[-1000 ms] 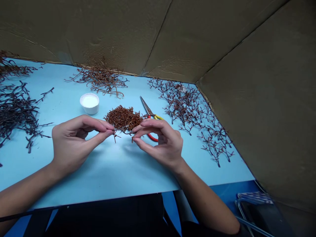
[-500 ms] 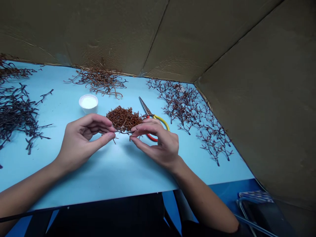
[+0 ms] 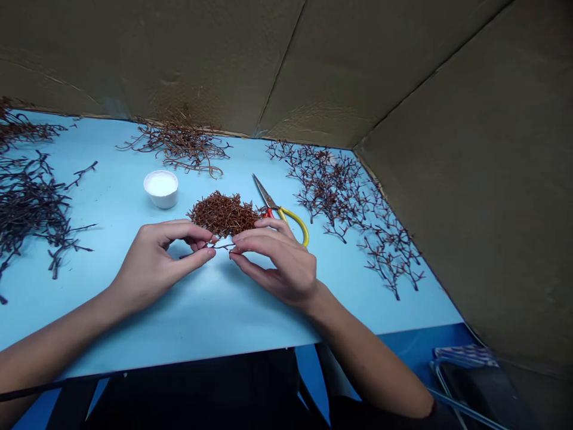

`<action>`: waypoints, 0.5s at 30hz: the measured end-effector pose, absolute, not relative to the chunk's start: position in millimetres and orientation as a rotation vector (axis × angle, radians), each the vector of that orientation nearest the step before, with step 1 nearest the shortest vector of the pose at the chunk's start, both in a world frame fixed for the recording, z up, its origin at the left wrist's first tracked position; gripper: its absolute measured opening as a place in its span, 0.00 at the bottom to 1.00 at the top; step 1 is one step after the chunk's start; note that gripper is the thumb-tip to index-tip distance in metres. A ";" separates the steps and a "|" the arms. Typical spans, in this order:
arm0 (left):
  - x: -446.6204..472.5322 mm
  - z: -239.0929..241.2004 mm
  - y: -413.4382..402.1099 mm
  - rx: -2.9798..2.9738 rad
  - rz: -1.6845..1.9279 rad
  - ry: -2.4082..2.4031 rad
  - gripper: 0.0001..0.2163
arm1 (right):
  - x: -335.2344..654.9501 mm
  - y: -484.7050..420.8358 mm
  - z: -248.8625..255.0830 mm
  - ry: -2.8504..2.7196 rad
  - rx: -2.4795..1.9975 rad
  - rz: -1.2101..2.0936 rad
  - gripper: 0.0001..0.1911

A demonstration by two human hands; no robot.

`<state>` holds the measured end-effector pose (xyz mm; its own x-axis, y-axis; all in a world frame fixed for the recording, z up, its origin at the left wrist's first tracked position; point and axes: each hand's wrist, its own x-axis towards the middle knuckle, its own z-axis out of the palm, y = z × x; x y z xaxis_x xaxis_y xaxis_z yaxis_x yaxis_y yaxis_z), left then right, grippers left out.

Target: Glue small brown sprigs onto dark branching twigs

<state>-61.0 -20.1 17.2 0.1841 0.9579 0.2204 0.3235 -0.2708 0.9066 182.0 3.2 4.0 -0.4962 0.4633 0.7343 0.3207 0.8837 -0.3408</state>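
On the blue table [image 3: 201, 325], at far left: dark twigs [image 3: 29, 206] in a loose heap, with reddish stems [image 3: 24, 126] behind, near the wall [image 3: 201, 54]. Farther right: upright white cup [image 3: 163, 192], with curved stems [image 3: 183, 143] piled behind, at the wall. In front of the cup: left hand [image 3: 156, 260], thumb and forefinger curved close about the left end of a thin twig [image 3: 221, 246]; firm pinch or light touch impossible to tell. Twig location: between both hands, roughly level, just in front of a heap of short brown pieces [image 3: 221, 212]. Next: right hand [image 3: 282, 266], thumb and fingers pinching the right end of the twig. Behind the right hand: scissors [image 3: 271, 202], red handle mostly hidden, yellow handle in view. At far right: forked sprigs [image 3: 335, 182], spread in a wide band along the wall.
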 end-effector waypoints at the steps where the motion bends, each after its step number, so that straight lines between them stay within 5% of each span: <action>1: -60.7 17.7 -19.9 1.738 1.083 1.206 0.05 | 181.8 2.9 3.8 -2.136 -0.555 0.192 0.18; 15: -53.6 19.2 -21.3 1.826 1.099 1.150 0.04 | 177.9 -1.6 4.3 -2.170 -0.520 0.192 0.16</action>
